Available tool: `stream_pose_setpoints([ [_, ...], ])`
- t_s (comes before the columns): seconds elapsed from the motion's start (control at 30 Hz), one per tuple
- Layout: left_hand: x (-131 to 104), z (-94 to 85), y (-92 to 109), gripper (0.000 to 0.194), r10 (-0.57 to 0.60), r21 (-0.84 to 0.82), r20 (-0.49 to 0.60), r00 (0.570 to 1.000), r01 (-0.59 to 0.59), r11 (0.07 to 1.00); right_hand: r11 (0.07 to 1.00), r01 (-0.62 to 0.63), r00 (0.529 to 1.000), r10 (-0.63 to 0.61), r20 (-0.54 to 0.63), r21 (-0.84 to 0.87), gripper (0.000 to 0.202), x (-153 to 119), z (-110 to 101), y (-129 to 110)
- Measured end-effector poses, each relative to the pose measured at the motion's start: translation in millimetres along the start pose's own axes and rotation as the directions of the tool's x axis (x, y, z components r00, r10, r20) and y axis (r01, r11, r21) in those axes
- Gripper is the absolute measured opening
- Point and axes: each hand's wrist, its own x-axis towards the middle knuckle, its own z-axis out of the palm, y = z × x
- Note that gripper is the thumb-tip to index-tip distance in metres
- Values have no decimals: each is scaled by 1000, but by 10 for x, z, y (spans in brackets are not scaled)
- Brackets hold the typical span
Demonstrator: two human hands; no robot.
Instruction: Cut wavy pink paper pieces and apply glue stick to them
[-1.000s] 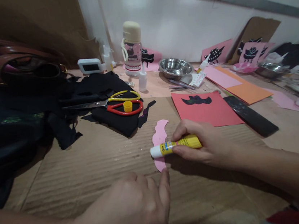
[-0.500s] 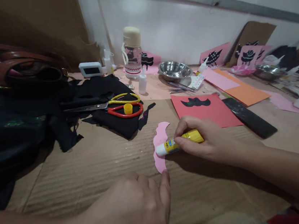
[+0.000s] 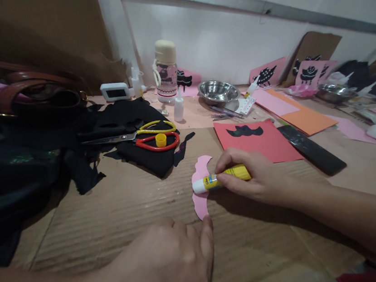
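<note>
My right hand (image 3: 243,171) grips a yellow glue stick (image 3: 235,173) between thumb and fingers. Its white end lies across the middle of a scalloped pink paper cutout (image 3: 202,205), which is flat on the cardboard. Lower left, my left hand (image 3: 178,256) has its fingers curled, with one digit stretched to the cutout's bottom tip, pressing it down. A yellow cap (image 3: 161,139) rests on scissors (image 3: 157,144) with red and yellow handles. Beyond my right hand, a small black cutout (image 3: 245,131) sits on red paper (image 3: 260,148).
Black fabric (image 3: 145,160) and a brown-strapped bag (image 3: 44,90) fill the left side. At the back stand a water bottle (image 3: 167,72), a squeeze bottle (image 3: 179,108) and a metal bowl (image 3: 218,92). A black strip (image 3: 312,148) and orange paper (image 3: 313,116) lie right.
The glue stick and my right hand have shifted slightly left and up over the pink cutout. My left hand stays at the cutout's lower tip. The camera view has moved slightly.
</note>
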Motion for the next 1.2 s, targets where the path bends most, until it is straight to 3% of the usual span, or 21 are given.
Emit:
stream_pose_setpoints([
  [0.1, 18, -24, -3, 44, -4, 0, 41, 999, 4, 1000, 999, -4, 999, 2, -36, -54, 20, 57, 16, 79],
  [0.2, 12, -64, 7, 46, -26, 1, 84, 996, 26, 1000, 986, 53, 988, -75, -136, -159, 21, 93, 5, 112],
  [0.3, -29, -61, 28, 47, -39, -5, 88, 995, 40, 999, 987, 86, 975, -111, -191, -135, 17, 55, -1, 93],
  [0.4, -65, -23, 47, 49, -48, 15, 46, 998, 48, 999, 996, 77, 991, -81, -105, -38, 16, 0, 20, 88],
  [0.5, -63, -2, 53, 49, -53, 13, -5, 999, 53, 999, 993, 71, 997, -74, -30, -95, 20, 10, 33, 106],
  [0.63, -30, -31, 40, 48, -58, 5, 20, 998, 58, 998, 968, 61, 986, -96, -136, -242, 20, 72, -21, 77],
  [0.77, -22, -28, 27, 49, -35, 22, 78, 996, 33, 999, 986, 108, 964, -135, -229, -124, 13, 43, -93, -38],
  [0.97, -12, 24, 26, 49, -4, 31, 10, 1000, 4, 1000, 991, 101, 995, -99, 30, -84, 7, -40, -80, -129],
  [1.2, -6, 44, -2, 50, 6, -25, 68, 998, -4, 1000, 949, 173, 978, -197, -67, -264, 12, 21, -105, -48],
])
